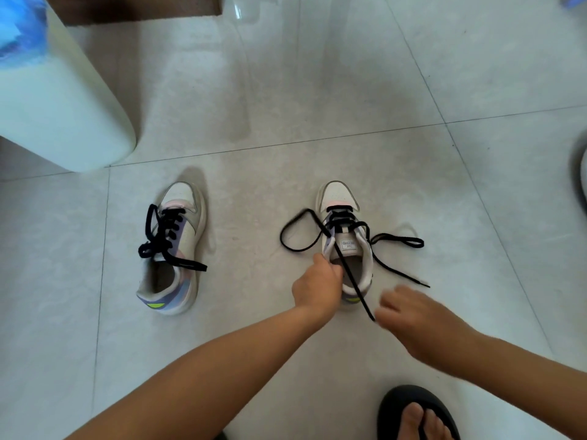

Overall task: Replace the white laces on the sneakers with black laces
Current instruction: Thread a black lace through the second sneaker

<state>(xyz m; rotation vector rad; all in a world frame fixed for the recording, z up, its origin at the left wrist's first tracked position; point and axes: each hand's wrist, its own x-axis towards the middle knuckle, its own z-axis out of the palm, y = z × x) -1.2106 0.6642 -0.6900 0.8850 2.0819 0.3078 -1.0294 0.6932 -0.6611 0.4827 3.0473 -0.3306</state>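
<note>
The black laces are already threaded on both sneakers, which stand well apart on the pale tiled floor [317,74] with their toes pointing away from the person. Nearest the camera, a bare foot in a black sandal [416,414] rests on the tiles at the lower right. Just beyond it, the right hand [416,322] hovers palm-down by the heel of the right sneaker [346,242]; it is blurred, its fingers loosely spread, and its fingertips sit at the free tip of one black lace end, though whether they pinch it cannot be told. The left hand [317,284] has its grip closed at the near edge of that sneaker's collar, fingers curled into the opening, where a taut stretch of the right sneaker's black lace [349,274] runs past it from the eyelets down over the heel. The same lace forms a wide loose loop on the floor to the left of the shoe, and a second narrow loop and a trailing end lie on the tiles to its right.

Further left, the left sneaker [178,249] stands alone, touched by neither hand, its own black lace [165,236] crossed up the front with loose ends draped over the opening. Farther back at the upper left stands a white rounded container [57,100] with something blue [19,23] on top.
</note>
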